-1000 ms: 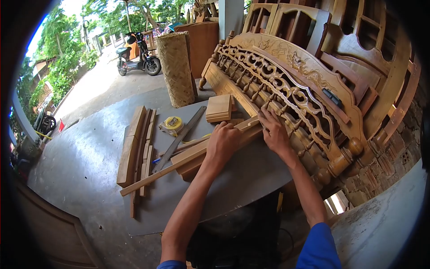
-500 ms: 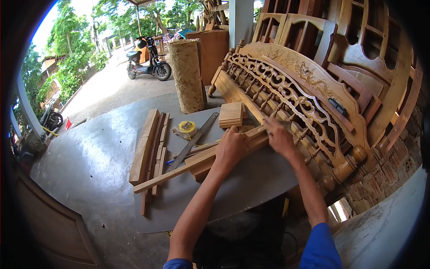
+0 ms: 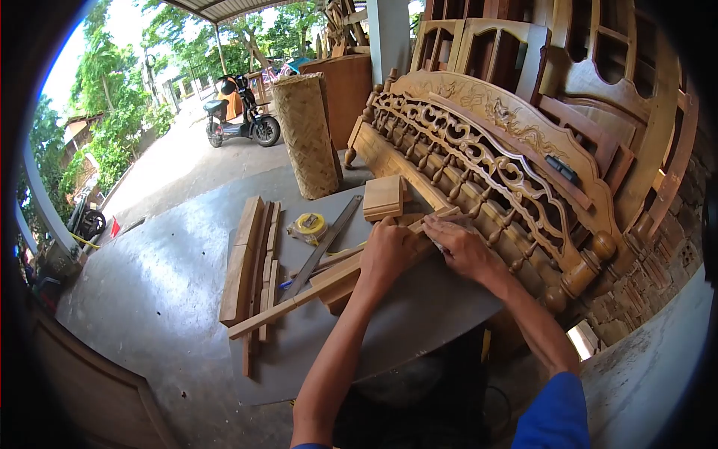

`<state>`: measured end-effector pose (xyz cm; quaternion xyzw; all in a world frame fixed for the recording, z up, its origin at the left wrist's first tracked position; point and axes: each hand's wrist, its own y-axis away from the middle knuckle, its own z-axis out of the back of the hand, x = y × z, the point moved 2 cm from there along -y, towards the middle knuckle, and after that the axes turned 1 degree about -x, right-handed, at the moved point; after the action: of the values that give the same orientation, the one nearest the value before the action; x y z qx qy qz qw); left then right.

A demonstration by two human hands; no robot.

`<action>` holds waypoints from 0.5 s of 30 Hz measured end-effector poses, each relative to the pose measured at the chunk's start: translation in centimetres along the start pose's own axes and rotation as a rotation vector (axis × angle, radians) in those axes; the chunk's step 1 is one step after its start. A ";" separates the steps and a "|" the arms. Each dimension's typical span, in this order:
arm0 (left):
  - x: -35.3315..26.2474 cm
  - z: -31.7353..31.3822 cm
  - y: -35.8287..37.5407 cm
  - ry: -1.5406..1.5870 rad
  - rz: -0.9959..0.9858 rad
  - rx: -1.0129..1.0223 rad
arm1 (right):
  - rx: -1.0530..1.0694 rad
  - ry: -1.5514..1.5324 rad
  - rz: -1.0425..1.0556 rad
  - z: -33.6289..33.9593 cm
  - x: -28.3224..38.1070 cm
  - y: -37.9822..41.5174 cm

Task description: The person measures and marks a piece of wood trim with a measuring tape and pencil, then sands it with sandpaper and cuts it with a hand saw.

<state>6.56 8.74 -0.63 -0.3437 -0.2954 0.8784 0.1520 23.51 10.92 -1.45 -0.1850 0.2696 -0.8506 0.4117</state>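
right hand point(image 3: 464, 247) back from carved headboard point(image 3: 479, 150) onto wood strip point(image 3: 329, 288) | left hand point(image 3: 385, 254) pressing strip | fingers flat, likely marking

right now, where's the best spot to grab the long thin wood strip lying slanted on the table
Probably its free lower end, from above, pinching across the narrow width. The long thin wood strip lies flat and slanted on the table; its upper part runs under the left hand, and loose boards crowd the far side.

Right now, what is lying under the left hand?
The left hand presses on a stack of wooden pieces resting on the grey table. The stretch of wood directly beneath the palm is covered.
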 end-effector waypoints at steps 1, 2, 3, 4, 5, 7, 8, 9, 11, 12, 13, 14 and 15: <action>-0.1 -0.1 -0.3 -0.015 -0.007 -0.012 | 0.041 -0.021 -0.056 0.5 -0.8 -0.3; -0.1 -0.2 0.2 -0.029 0.003 0.001 | -0.004 -0.072 -0.150 -0.8 -4.1 -0.1; -0.3 -0.1 0.3 -0.049 0.000 0.000 | 0.010 -0.014 -0.210 -1.1 -3.6 0.3; -0.3 -0.2 0.2 -0.038 0.004 0.004 | 0.003 0.059 -0.248 -0.9 -3.5 -0.8; 0.0 -0.2 0.5 -0.032 0.008 0.009 | 0.018 -0.001 -0.202 -0.9 -2.5 -0.9; -0.2 0.1 -0.6 -0.041 0.010 -0.005 | 0.063 -0.111 -0.101 0.4 0.6 -0.3; -0.3 0.0 -0.3 -0.052 0.027 0.004 | -0.017 -0.054 -0.068 0.0 -1.9 -0.3; -0.4 0.0 0.3 -0.067 0.044 0.019 | -0.010 -0.021 -0.149 -0.2 -2.7 -0.1; 0.1 -0.3 0.3 -0.061 0.028 0.032 | -0.029 -0.011 -0.156 -0.4 -3.3 -0.9; 0.0 0.0 0.0 -0.058 0.023 0.033 | -0.027 -0.049 -0.104 -0.4 -1.4 -0.8; -0.1 0.0 -0.7 -0.077 0.019 -0.009 | -0.010 -0.091 -0.059 -0.3 -0.4 -0.4; -0.2 -0.2 -0.6 -0.092 0.029 -0.021 | -0.053 -0.145 -0.075 -0.3 -2.4 -0.7; -0.5 -0.3 0.3 -0.113 0.036 -0.018 | -0.075 -0.190 -0.277 -0.5 -4.2 -0.2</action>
<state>7.11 8.39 -0.81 -0.3000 -0.3050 0.8964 0.1162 25.62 14.56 -2.08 -0.3152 0.2331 -0.8672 0.3070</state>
